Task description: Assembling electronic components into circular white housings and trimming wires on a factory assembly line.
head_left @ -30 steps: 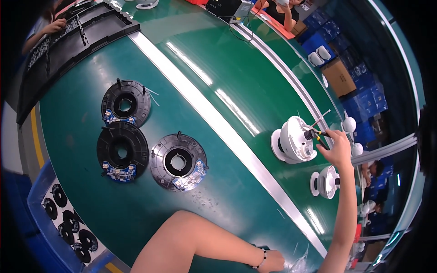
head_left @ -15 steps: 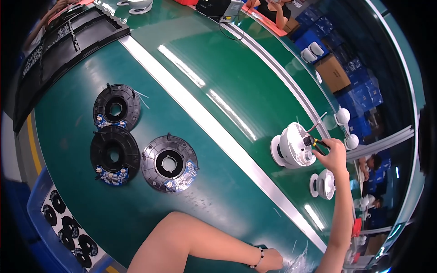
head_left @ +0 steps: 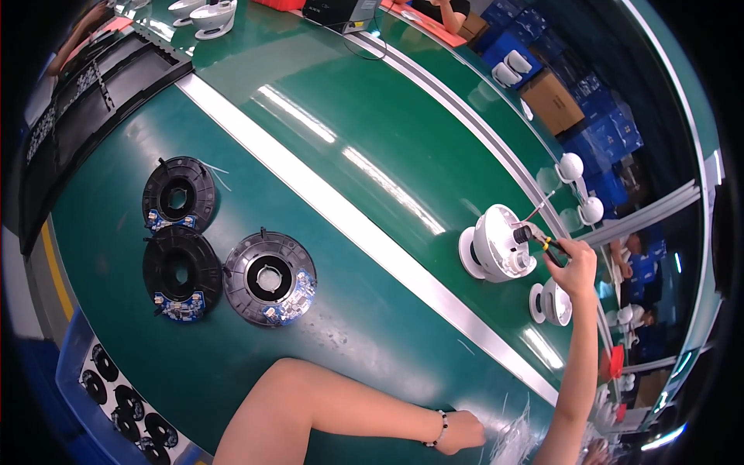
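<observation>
My right hand [head_left: 575, 267] is closed round side cutters [head_left: 552, 246] with black and yellow handles. Their metal jaws are beside a black cylindrical part and a thin wire [head_left: 540, 204] at the open face of a white rounded housing [head_left: 493, 246]. The housing lies tilted on its round base, at the right of the green table. Low in the view, my left hand [head_left: 463, 432] rests curled on the table, a beaded bracelet on its wrist. Whatever its fingers hold, if anything, is hidden. A pile of clear thin plastic strips [head_left: 514, 443] lies just right of it.
Three black discs with blue circuit boards, one of them a grey-black disc [head_left: 246, 291], lie on the left. A smaller white housing [head_left: 554, 302] stands near my right forearm. A blue bin [head_left: 68, 364] holds several black rings. Black trays [head_left: 147, 66] stand far left.
The cutters' jaws, earlier behind the black part, now show beside it, close to the wire. The whole view has shifted slightly. My left hand stays curled on the table.
</observation>
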Tool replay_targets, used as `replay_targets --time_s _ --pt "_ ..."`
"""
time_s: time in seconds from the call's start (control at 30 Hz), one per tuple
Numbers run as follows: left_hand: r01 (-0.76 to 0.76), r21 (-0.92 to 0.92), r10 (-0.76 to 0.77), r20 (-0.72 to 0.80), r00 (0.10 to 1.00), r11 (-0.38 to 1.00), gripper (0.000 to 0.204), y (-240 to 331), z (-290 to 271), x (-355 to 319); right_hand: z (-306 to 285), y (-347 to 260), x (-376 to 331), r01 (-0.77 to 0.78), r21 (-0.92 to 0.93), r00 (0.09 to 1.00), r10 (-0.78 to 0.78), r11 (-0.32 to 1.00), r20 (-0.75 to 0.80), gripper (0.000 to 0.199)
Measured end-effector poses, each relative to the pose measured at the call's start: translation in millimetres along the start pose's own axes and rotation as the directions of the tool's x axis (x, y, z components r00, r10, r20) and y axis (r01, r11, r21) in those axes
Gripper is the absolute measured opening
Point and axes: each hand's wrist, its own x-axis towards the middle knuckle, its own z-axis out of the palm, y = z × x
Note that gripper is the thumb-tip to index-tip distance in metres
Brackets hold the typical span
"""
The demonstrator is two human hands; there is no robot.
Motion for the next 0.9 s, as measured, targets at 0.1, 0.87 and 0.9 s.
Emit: replay_targets --time_s 0.1,0.87,0.9 --pt "-0.003 -0.002 0.003 -0.018 1.0 1.0 0.017 -12 3 1 -1 5 -9 -0.097 0.018 0.984 0.099 0.995 -0.15 0.031" --pt "0.004 -0.007 -0.004 -0.025 1.0 1.0 0.014 -62 41 72 38 -40 -8 0.423 -0.42 0.849 -0.189 0.803 0.494 0.008" --pt "0.001 -0.008 -0.001 -0.028 1.0 1.0 0.014 -63 43 74 37 -37 -11 0.419 -0.427 0.855 -0.189 0.802 0.483 0.005"
